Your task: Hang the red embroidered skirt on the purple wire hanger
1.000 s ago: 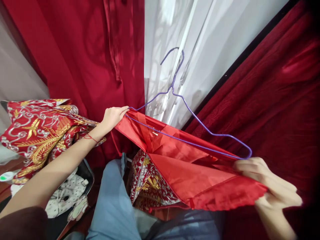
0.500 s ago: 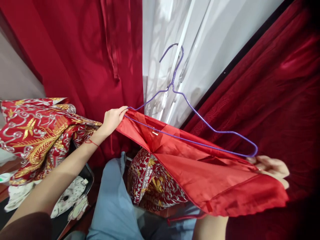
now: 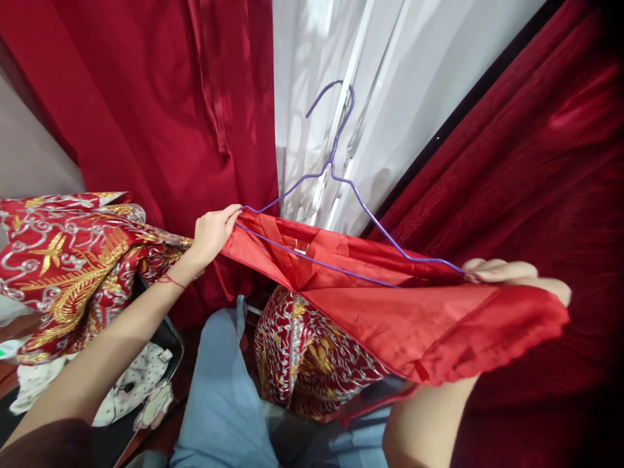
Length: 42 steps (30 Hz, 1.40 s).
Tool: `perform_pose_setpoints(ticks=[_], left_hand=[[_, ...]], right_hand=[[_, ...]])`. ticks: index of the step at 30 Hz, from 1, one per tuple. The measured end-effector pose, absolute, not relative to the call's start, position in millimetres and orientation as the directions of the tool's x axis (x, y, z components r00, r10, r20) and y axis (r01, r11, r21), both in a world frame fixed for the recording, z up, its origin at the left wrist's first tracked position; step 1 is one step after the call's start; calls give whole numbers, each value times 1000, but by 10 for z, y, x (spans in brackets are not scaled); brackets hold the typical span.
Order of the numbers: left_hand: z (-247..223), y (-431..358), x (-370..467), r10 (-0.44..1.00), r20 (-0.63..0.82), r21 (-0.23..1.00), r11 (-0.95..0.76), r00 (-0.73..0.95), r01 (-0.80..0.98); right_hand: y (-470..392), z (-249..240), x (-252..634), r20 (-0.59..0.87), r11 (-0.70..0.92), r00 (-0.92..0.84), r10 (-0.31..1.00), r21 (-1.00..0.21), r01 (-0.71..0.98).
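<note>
A purple wire hanger point(image 3: 359, 199) is partly inside a patterned garment with red lining point(image 3: 400, 318); the outside shows gold and silver motifs on dark red. My left hand point(image 3: 213, 233) is closed on the garment's left shoulder, pinching it at the hanger's left end. At the opposite side my right hand point(image 3: 511, 273) grips the cloth near the hanger's right end, which is hidden by fabric and fingers. The hanger's hook stands up free. A small pale label point(image 3: 301, 247) shows at the inside of the collar.
Red curtains point(image 3: 234, 84) hang ahead and at the right point(image 3: 546, 169), with a white surface point(image 3: 414, 71) between. To the left, a white spotted cloth point(image 3: 141, 377) lies on a dark seat. My legs in blue trousers point(image 3: 219, 383) are below.
My right hand has moved up to the hanger's right end, and cloth now covers that end, which was bare before. My left hand keeps its hold, shifted slightly left.
</note>
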<state>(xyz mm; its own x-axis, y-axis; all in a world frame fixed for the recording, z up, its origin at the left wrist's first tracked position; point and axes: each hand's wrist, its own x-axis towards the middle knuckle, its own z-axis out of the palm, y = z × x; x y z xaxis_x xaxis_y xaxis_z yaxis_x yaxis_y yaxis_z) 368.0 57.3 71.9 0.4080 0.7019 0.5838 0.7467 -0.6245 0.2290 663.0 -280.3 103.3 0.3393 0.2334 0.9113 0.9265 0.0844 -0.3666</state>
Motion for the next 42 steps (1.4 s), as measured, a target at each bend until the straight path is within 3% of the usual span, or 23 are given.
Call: perform_pose_setpoints(ticks=[2, 4, 6, 9, 13, 18, 23, 26, 29, 33, 35, 38, 42], left_hand=[[736, 587, 3647, 701, 594, 234, -620, 395, 749], [757, 594, 3612, 699, 604, 243, -620, 384, 746], [785, 592, 3586, 699, 613, 255, -617, 369, 745], [838, 576, 3575, 701, 625, 269, -606, 343, 749], [878, 550, 3602, 701, 647, 279, -584, 300, 763], [855, 546, 3621, 695, 658, 307, -600, 291, 739], [873, 644, 3508, 704, 652, 456, -661, 283, 596], [874, 765, 3428, 723, 606, 587, -688, 332, 427], [845, 862, 3379, 751, 555, 683, -657, 358, 319], [859, 866, 3295, 811, 452, 735, -574, 372, 360], [921, 840, 3220, 837, 409, 687, -545, 365, 480], [1073, 848, 3096, 851, 354, 512, -523, 387, 681], [1317, 1011, 2985, 852, 245, 342, -523, 463, 781]], right_hand=[[-2693, 1239, 6623, 886, 395, 349, 305, -451, 800], [-2611, 1454, 6647, 777, 515, 235, 584, -578, 633], [-2509, 1642, 6665, 555, 408, 40, 831, -657, 634], [-2276, 1805, 6589, 322, 244, -46, 946, -608, 755], [-1989, 1849, 6326, 319, 269, -127, 939, -452, 850], [-1945, 1888, 6089, 577, 320, -189, 794, -134, 938], [-1971, 1736, 6105, 630, 223, -188, 754, 24, 975], [-1908, 1537, 6193, 738, 124, -84, 669, 0, 992], [-1797, 1367, 6290, 720, 142, 16, 694, -158, 977], [-1691, 1253, 6315, 687, 138, 145, 712, -339, 931], [-1695, 1243, 6277, 692, 113, 188, 697, -364, 925], [-1750, 1267, 6215, 640, 50, 181, 746, -325, 944], [-1814, 1317, 6148, 601, -7, 154, 784, -239, 971]])
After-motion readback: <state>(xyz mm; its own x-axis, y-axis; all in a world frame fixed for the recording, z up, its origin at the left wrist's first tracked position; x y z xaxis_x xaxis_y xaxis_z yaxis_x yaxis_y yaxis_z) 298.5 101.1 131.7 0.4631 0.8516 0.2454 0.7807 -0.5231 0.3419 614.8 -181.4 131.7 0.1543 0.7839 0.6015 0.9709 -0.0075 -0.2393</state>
